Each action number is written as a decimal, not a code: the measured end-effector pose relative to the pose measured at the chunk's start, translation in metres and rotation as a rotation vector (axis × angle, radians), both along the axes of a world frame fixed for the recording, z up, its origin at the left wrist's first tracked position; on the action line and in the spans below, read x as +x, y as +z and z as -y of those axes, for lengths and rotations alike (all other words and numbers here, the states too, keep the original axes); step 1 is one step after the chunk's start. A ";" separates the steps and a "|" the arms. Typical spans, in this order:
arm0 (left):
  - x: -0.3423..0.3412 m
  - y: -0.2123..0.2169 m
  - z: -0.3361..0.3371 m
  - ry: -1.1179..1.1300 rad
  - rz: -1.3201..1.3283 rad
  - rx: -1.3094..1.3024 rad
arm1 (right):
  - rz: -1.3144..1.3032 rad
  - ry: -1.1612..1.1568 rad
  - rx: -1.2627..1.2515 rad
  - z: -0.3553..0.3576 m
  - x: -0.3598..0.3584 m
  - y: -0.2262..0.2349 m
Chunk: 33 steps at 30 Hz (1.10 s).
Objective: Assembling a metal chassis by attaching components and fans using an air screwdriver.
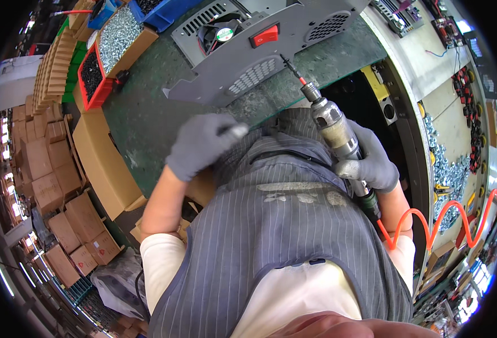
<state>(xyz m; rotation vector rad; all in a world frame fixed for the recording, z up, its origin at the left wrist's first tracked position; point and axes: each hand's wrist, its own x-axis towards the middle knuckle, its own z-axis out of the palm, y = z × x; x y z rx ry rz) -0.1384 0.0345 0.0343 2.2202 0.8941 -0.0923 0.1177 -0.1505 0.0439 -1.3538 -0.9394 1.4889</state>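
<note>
My right hand (368, 160), in a grey glove, is wrapped round a silver air screwdriver (337, 132). Its bit slants up and to the left, and a dark screw-like piece (288, 63) shows at the tip. That tip is in front of a grey metal housing (214, 79) on the bench, close to its vented panel. A red rocker switch (265, 36) is set in the housing, and behind it sits a black fan (219, 36). Over the bench's near edge my left hand (203, 143), also gloved, has its thumb apart from the fingers and nothing visible in it.
At the left of the green bench top (141, 124) stand a red bin of black screws (92, 76) and a box of silver screws (119, 42). A coiled orange air hose (429, 225) trails right. Stacked cartons (48, 191) fill the far left.
</note>
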 end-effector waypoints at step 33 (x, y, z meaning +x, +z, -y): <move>0.047 0.020 -0.132 -0.330 0.422 0.728 | -0.061 -0.064 -0.367 -0.035 0.033 0.026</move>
